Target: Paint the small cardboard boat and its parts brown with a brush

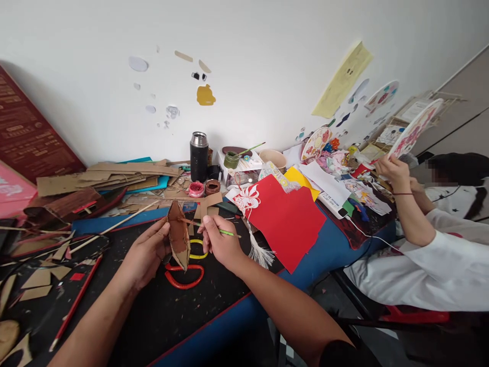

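Note:
My left hand (151, 248) grips a small boat-shaped cardboard piece (179, 232) by its left side, tilted up so its hollow faces me. Brown paint covers much of the inside, while bare cardboard shows toward the lower end. Between the fingers of my right hand (221, 243) is a thin green paintbrush (228, 233), its brown tip at the cardboard's inner right wall. Beneath the piece lie scissors with a red handle loop (185, 278) and a yellow one. An open jar of brown paint (212, 187) stands behind, beside a jar of pink-red paint (196, 189).
Cardboard scraps (110, 176) pile up at the left, near a red pencil (78, 300). A black flask (199, 155) stands by the wall. Red paper (280, 219) with a white tassel lies right of my hands. A person (416, 255) sits at the right, holding a round fan.

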### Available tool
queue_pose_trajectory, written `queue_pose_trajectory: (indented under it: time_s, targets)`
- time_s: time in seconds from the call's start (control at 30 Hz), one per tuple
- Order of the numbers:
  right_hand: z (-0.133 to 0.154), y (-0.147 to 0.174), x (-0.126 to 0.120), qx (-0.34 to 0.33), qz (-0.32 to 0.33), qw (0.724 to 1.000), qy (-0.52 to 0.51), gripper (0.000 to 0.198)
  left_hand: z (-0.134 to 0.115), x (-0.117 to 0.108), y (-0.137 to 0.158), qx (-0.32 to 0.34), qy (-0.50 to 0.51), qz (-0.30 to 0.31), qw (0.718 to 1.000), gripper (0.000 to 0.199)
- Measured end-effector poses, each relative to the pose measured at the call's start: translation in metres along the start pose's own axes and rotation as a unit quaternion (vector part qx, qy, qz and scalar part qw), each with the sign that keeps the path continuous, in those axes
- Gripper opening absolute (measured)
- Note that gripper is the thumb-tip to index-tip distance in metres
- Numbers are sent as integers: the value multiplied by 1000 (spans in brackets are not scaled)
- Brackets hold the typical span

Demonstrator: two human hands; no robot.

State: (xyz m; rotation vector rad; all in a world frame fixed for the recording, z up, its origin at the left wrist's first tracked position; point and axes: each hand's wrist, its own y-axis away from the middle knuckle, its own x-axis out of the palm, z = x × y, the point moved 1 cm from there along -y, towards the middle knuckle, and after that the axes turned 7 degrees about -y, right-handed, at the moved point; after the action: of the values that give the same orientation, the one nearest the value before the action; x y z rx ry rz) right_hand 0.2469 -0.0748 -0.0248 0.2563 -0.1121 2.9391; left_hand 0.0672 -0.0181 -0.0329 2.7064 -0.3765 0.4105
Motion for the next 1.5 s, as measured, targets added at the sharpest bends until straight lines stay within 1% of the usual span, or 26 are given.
queue_pose_trajectory:
  time_s: [0.23, 0.47, 0.67, 0.77, 0.87, 0.93, 1.03, 1.1, 1.2, 1.33, 1.5]
  targets:
    - [1, -7, 3, -19, -15, 999, -25, 62, 1, 4, 2, -5, -18, 16, 1000, 58]
    - [-6, 4, 7, -11, 31, 999, -10, 60, -1, 0, 0, 3, -17, 2, 1000, 51]
    - [-6, 3, 6, -7, 23, 1000, -15, 59, 3, -2, -2, 5, -12, 6, 1000, 54]
    - [-6, 3, 8, -10, 24, 1000, 3, 56, 3, -3, -3, 5, 1, 9, 1000, 51]
    - [-4, 7, 9, -15, 46, 999, 18, 50, 3, -4, -4, 6, 20, 6, 1000, 44]
    - [-1, 10, 10, -10, 66, 998, 19, 43, 3, -5, -5, 8, 33, 3, 999, 40]
    - [3, 14, 9, -13, 105, 994, 40, 33, 3, -9, -8, 14, 51, -18, 998, 30]
    - [4, 17, 8, -23, 119, 991, 60, 35, 3, -12, -10, 19, 62, -33, 997, 23]
    - [1, 21, 5, -22, 114, 991, 59, 41, 3, -15, -13, 27, 78, -51, 995, 17]
    - [-6, 23, 4, -10, 98, 994, 35, 43, 4, -15, -13, 34, 78, -57, 995, 21]
    - [-1, 20, 8, -18, 91, 996, 12, 43, 5, -8, -8, 32, 55, -36, 997, 28]
